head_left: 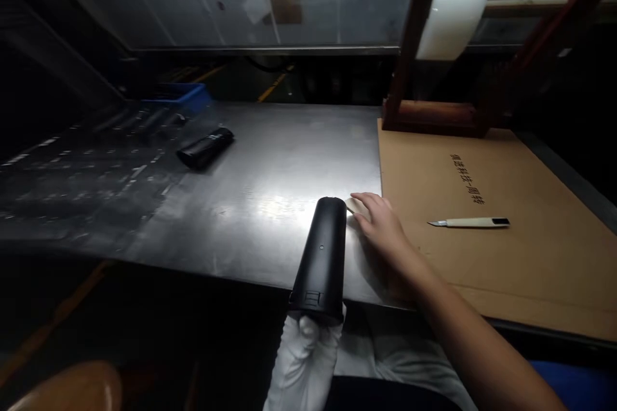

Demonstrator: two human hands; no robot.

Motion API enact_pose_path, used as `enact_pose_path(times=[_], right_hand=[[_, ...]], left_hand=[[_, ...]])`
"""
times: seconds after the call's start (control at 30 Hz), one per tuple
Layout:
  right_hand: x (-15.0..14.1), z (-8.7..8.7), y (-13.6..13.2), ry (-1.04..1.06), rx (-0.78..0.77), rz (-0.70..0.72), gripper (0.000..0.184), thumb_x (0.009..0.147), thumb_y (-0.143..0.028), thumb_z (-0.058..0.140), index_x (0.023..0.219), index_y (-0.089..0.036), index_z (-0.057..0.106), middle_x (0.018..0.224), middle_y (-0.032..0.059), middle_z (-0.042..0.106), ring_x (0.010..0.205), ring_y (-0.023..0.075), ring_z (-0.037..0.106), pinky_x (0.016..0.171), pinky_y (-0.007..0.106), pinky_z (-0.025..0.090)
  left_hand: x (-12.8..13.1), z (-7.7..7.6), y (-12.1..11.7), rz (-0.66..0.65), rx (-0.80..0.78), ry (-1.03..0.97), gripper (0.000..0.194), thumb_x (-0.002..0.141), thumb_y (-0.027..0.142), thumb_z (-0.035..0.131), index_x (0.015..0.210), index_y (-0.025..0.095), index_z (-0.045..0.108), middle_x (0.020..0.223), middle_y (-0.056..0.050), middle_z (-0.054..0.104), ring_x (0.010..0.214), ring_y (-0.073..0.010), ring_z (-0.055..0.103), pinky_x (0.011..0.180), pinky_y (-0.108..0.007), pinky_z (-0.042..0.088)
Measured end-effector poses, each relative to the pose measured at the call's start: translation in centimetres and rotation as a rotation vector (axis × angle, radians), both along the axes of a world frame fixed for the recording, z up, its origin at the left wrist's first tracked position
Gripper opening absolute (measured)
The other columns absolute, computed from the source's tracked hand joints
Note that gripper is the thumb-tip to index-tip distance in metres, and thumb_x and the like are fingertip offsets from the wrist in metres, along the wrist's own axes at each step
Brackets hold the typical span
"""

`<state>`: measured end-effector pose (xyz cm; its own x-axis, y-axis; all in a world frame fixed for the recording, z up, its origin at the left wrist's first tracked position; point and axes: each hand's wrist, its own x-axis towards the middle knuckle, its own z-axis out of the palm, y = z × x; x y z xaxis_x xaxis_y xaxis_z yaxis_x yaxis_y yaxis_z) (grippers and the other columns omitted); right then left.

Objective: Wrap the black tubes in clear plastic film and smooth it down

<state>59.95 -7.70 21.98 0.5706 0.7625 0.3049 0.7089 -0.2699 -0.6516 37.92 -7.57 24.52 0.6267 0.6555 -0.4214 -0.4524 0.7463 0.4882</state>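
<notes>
My left hand (308,340), in a white glove, grips the near end of a black plastic tube-shaped housing (326,250). Some of its fingers are hidden by the housing, which points away from me above the metal table's front edge. Small moulded details and a tiny hole show on its upper face. My bare right hand (380,221) is beside the far end, thumb and fingers pinching a small beige piece (357,207) against or close to the housing's right side. What that piece is, I cannot make out.
A craft knife (475,223) lies on a cardboard sheet (530,270) at right. Behind it stands a wooden frame (436,122) bearing a white roll (453,19). Another black housing (206,148) rests on the metal table (270,141), near clear plastic trays (96,180) and a blue bin (193,97).
</notes>
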Motion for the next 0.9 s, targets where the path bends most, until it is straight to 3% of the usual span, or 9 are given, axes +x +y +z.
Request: enact_pose_path(times=[0.1,0.23,0.37,0.47,0.53,0.67,0.8,0.9], right_hand=[[-2.5,-0.4,4.2,-0.013,0.048,0.087,0.033,0.088,-0.013,0.042,0.115,-0.015,0.061,0.117,0.0118,0.061,0.109,0.0267,0.053,0.092,0.043,0.045],[-3.9,0.0,5.0,0.003,0.101,0.164,0.026,0.090,-0.017,0.045,0.105,-0.016,0.066,0.103,0.0095,0.067,0.100,0.0252,0.059,0.086,0.043,0.049],[-4.1,3.2,1.7,0.044,0.238,0.140,0.030,0.092,-0.025,0.049,0.121,-0.023,0.059,0.118,0.0063,0.062,0.108,0.0217,0.056,0.090,0.040,0.049],[-5.9,5.8,-2.0,-0.023,0.360,0.230,0.034,0.091,-0.021,0.052,0.123,-0.029,0.059,0.127,0.0048,0.055,0.115,0.0209,0.049,0.097,0.040,0.044],[-7.6,6.6,-4.3,-0.088,0.353,0.321,0.037,0.091,-0.015,0.049,0.124,-0.027,0.058,0.129,0.0074,0.053,0.115,0.0226,0.047,0.095,0.041,0.045],[-8.9,6.1,-7.1,-0.136,0.310,0.446,0.042,0.089,-0.012,0.047,0.128,-0.024,0.056,0.132,0.0107,0.047,0.116,0.0266,0.042,0.092,0.045,0.045],[-8.4,5.4,-8.1,-0.131,0.300,0.203,0.044,0.088,-0.010,0.047,0.128,-0.027,0.056,0.129,0.0105,0.050,0.114,0.0273,0.044,0.094,0.049,0.042],[-9.4,5.3,-8.7,-0.128,0.303,0.274,0.048,0.086,-0.007,0.048,0.131,-0.024,0.054,0.135,0.0123,0.044,0.120,0.0301,0.040,0.095,0.049,0.042]], left_hand=[[-1.6,0.2,0.5,0.093,0.033,-0.103,0.011,0.078,0.016,0.069,0.086,0.022,0.074,0.080,-0.002,0.074,0.082,-0.0173,0.070,0.081,-0.030,0.057],[-3.5,0.0,0.9,0.132,-0.055,-0.274,0.029,0.084,0.000,0.054,0.076,0.020,0.075,0.075,0.000,0.075,0.092,-0.0177,0.070,0.092,-0.033,0.053],[-4.0,0.3,0.7,0.141,-0.041,-0.317,0.030,0.086,0.001,0.053,0.084,0.021,0.074,0.082,0.001,0.077,0.092,-0.0158,0.070,0.093,-0.033,0.052],[-3.5,0.5,-0.1,0.100,0.012,-0.303,0.019,0.083,0.008,0.062,0.088,0.022,0.075,0.093,-0.001,0.077,0.089,-0.0154,0.070,0.089,-0.031,0.054],[-3.1,0.4,-0.6,0.061,0.051,-0.301,0.017,0.085,0.014,0.061,0.091,0.021,0.075,0.095,-0.002,0.077,0.089,-0.0151,0.070,0.087,-0.027,0.055],[-2.7,-0.4,-1.5,0.000,0.086,-0.347,0.025,0.092,0.016,0.050,0.100,0.019,0.073,0.105,-0.005,0.074,0.101,-0.0149,0.066,0.093,-0.024,0.050],[-2.8,-1.0,-2.0,-0.121,0.055,-0.511,0.028,0.094,0.018,0.047,0.113,0.023,0.067,0.119,-0.004,0.068,0.111,-0.0132,0.062,0.100,-0.025,0.044],[-2.9,-0.8,-2.0,-0.156,-0.034,-0.565,0.032,0.095,0.016,0.042,0.115,0.020,0.066,0.121,-0.003,0.067,0.114,-0.0103,0.059,0.102,-0.020,0.039]])
